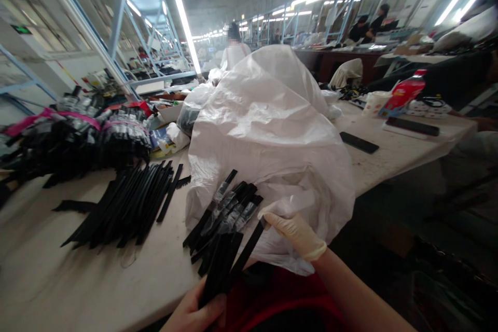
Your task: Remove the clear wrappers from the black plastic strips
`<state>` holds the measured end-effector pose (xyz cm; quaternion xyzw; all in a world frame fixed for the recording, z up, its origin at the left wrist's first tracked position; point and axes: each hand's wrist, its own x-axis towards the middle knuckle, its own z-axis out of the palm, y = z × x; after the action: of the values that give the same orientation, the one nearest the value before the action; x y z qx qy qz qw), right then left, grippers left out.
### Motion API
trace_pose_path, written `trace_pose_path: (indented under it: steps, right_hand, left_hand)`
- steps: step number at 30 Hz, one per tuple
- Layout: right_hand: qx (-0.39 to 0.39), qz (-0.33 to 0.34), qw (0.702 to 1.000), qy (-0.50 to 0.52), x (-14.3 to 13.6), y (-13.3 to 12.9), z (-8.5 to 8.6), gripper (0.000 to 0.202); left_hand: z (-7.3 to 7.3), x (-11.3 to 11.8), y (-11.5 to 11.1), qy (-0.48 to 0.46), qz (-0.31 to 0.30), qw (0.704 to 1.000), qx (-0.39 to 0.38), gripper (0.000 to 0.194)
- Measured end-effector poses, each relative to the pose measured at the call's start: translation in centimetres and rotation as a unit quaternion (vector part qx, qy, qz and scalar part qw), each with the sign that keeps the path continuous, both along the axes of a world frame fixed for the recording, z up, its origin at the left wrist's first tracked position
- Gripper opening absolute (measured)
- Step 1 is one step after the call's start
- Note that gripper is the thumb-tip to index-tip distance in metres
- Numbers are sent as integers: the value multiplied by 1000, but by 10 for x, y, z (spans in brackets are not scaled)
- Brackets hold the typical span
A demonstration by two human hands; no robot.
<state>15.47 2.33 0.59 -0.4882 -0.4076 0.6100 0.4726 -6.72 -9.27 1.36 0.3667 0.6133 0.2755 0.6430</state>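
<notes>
A bunch of flat black strips (221, 262) is gripped in the closed left hand (200, 311) at the near edge of a pale table (78, 290). The top of a single narrow black strip (248, 248) is pinched by the right hand (293, 232), gloved in cream. Beyond, black strips banded with clear plastic (233, 205) are laid by a large crumpled white plastic bag (268, 119).

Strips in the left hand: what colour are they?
The strips are black, seen in the head view.
</notes>
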Motion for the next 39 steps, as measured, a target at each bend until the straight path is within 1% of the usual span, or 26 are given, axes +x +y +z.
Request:
trace_pose_path:
  steps: [2, 4, 7, 10, 12, 14, 15, 16, 17, 19, 20, 21, 22, 23, 25, 26, 27, 31, 34, 37, 38, 39]
  right_hand:
    - [26, 44, 998, -21, -5, -3, 4, 19]
    - [36, 72, 997, 20, -11, -8, 8, 12]
    - [26, 125, 989, 71, -23, -18, 12, 16]
    - [20, 231, 971, 51, -36, -32, 10, 16]
    - [10, 286, 957, 37, -42, -40, 6, 12]
    - [-5, 322, 946, 35, -43, -42, 2, 12]
    - [-14, 324, 945, 45, -42, -40, 1, 13]
    - [-26, 309, 948, 65, -39, -37, 0, 17]
    - [-38, 266, 958, 99, -37, -33, 1, 21]
    - [-57, 128, 975, 175, -36, -26, 4, 27]
    - [-62, 66, 975, 202, -40, -25, 6, 28]
    - [-66, 30, 973, 217, -45, -26, 7, 28]
    - [-69, 26, 973, 220, -52, -28, 8, 27]
    - [-73, 40, 972, 218, -59, -32, 8, 28]
    - [-85, 89, 969, 212, -68, -38, 4, 31]
    - [-89, 102, 968, 213, -68, -39, 2, 31]
    - [-93, 103, 967, 216, -66, -39, 0, 31]
    - [-99, 50, 963, 244, -53, -28, -3, 32]
    - [-119, 71, 951, 275, -64, -31, -5, 31]
    - [-131, 62, 943, 299, -76, -36, -8, 27]
    - [-127, 51, 944, 299, -76, -34, -10, 26]
    - [-122, 41, 945, 301, -74, -30, -11, 24]
  left_hand:
    - [4, 0, 5, -9, -7, 1000, 4, 45]
    - [7, 0, 13, -19, -30, 999, 18, 41]
    - [8, -1, 23, -28, -65, 997, 28, 43]
    - [7, 1, 30, -15, -55, 997, 45, 46]
    - [6, 3, 31, -8, -40, 997, 62, 46]
    - [4, 2, 29, -9, -28, 997, 73, 46]
    - [3, 0, 27, -8, -25, 997, 70, 47]
    - [2, -2, 25, -7, -25, 998, 64, 47]
    - [1, -4, 23, -3, -29, 998, 57, 47]
    - [1, -6, 21, 5, -43, 998, 43, 48]
    - [1, -5, 22, 13, -46, 998, 45, 47]
    - [2, -3, 24, 22, -43, 997, 56, 46]
    - [3, 0, 27, 31, -37, 996, 71, 45]
    - [5, 3, 30, 39, -29, 995, 87, 44]
    - [8, 6, 34, 46, -20, 993, 109, 43]
    - [9, 5, 35, 47, -22, 992, 111, 43]
    - [9, 3, 34, 48, -29, 992, 109, 44]
    - [8, -6, 27, 60, -35, 993, 92, 45]
    - [8, -5, 27, 81, -34, 991, 99, 43]
    - [16, -7, 40, 164, -51, 972, 158, 33]
    - [19, -10, 48, 209, -59, 959, 183, 29]
    - [22, -13, 57, 268, -70, 938, 208, 26]
